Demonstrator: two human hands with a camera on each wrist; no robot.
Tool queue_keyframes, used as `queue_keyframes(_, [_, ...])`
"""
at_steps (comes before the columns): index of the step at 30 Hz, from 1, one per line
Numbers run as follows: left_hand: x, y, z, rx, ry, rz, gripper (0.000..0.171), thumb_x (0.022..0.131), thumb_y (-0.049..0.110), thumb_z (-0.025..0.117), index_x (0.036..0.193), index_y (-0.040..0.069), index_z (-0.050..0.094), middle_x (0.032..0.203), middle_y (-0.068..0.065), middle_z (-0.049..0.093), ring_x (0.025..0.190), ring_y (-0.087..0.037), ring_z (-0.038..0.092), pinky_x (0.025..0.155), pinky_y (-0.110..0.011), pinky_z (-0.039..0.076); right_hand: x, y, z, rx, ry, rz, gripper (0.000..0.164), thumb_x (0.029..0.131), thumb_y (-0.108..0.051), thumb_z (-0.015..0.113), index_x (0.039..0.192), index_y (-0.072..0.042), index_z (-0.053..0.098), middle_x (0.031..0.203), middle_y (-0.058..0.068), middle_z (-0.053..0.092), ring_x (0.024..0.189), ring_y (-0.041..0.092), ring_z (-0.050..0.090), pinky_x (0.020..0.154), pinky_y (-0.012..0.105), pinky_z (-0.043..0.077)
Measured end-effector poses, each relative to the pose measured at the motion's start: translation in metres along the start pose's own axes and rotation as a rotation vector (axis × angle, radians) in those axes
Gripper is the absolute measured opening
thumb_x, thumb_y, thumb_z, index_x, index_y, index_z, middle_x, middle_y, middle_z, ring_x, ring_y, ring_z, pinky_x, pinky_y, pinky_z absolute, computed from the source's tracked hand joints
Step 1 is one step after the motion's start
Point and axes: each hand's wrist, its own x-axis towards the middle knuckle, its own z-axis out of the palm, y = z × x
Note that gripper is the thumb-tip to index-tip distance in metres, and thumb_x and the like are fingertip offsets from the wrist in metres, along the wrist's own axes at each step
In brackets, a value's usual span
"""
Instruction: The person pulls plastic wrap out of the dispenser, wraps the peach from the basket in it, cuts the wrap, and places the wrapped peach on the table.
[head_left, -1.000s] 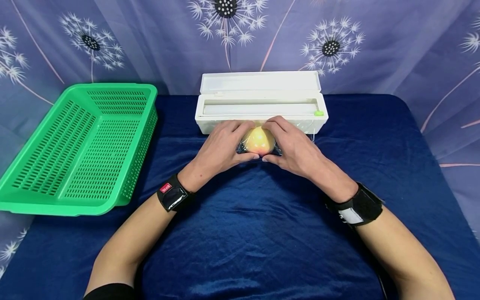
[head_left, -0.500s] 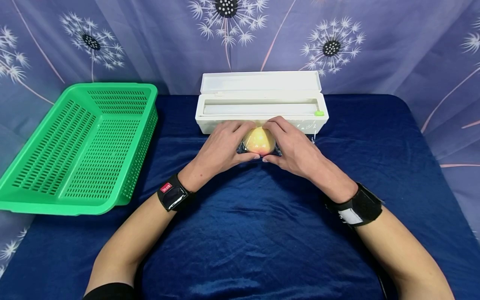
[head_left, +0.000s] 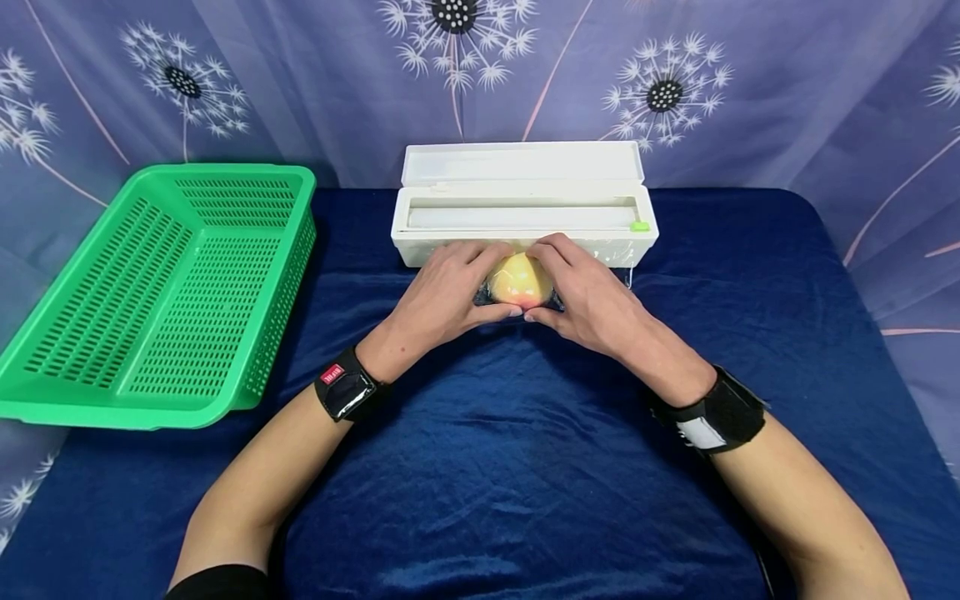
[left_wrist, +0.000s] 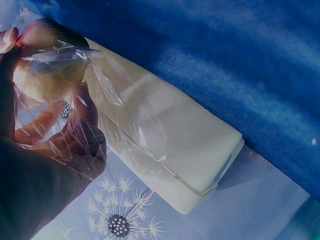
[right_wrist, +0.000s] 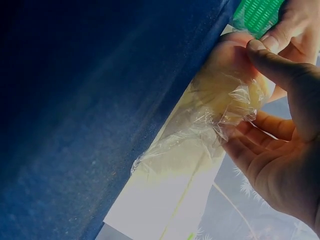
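A round yellow-and-pink peach-like fruit (head_left: 521, 281) sits between both hands in front of the white cling film box (head_left: 615, 248). Clear cling film (right_wrist: 205, 120) covers it and spreads in creases toward the box. My left hand (head_left: 442, 287) curls round the fruit's left side, fingers at the back and thumb at the near edge. On the opposite side, my right hand (head_left: 592, 292) grips fruit and film the same way. The thumb tips almost meet below the fruit. Gathered film also lies over the fingers of the left hand (left_wrist: 75, 135) in the left wrist view.
The box's lid (head_left: 521, 164) stands raised at the back, with a film roll (head_left: 517, 218) inside and a green slider (head_left: 639, 227) on its front rim. A green plastic basket (head_left: 247, 367) stands at the left on the blue cloth (head_left: 480, 467). A patterned curtain (head_left: 322, 75) hangs behind.
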Motion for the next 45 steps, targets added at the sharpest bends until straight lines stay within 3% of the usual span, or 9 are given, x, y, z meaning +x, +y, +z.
queue_keyframes(33, [0.0018,-0.0008,0.0032,-0.010,0.003,0.014,0.074,0.096,0.057,0.074,0.152,0.012,0.056,0.138,-0.012,0.066,0.127,-0.030,0.063,0.110,-0.049,0.047,-0.0008,0.0011,-0.0013,-0.004,-0.019,-0.027,0.063,0.093,-0.015,0.083,0.144,0.009,0.053,0.141,0.026,0.056,0.126,0.039,0.059,0.105,0.051,0.050])
queue_keyframes(39, [0.0012,-0.0018,0.0029,0.003,0.014,0.020,0.072,0.095,0.057,0.075,0.148,0.010,0.060,0.131,-0.012,0.067,0.115,-0.028,0.064,0.101,-0.049,0.049,-0.0014,0.0005,-0.0009,-0.012,-0.028,-0.025,0.063,0.094,-0.015,0.083,0.144,0.010,0.053,0.142,0.027,0.055,0.127,0.040,0.059,0.105,0.051,0.050])
queue_keyframes(45, [0.0001,-0.0021,0.0022,-0.009,0.022,0.018,0.072,0.093,0.057,0.077,0.147,0.011,0.061,0.121,-0.010,0.061,0.097,-0.022,0.057,0.091,-0.044,0.047,-0.0020,-0.0007,-0.0018,-0.010,-0.033,-0.024,0.062,0.095,-0.016,0.082,0.144,0.010,0.053,0.143,0.027,0.055,0.127,0.040,0.059,0.105,0.051,0.051])
